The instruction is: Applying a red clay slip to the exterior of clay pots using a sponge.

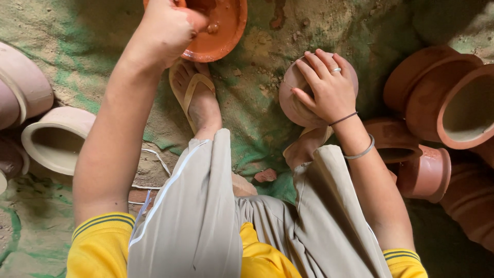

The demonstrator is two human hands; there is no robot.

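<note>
Lying at far left are pale, unfired round clay pots (54, 136) on green sandy cloth (257, 128). The left hand (167, 31) is curling shut, dipping into the shallow orange clay bowl of reddish slip (221, 31). The right hand (327, 87) is pressing spread fingers on a pale pink round clay pot (293, 98) beside the foot. Red-brown fired clay pots (442, 98) are crowding the right.

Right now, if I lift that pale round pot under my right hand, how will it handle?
The pale pot looks like stiff, matte clay, so probably brittle if knocked. Its rounded side suggests it may roll once released. The right hand spreads over it, so it likely needs a wide grip.
</note>
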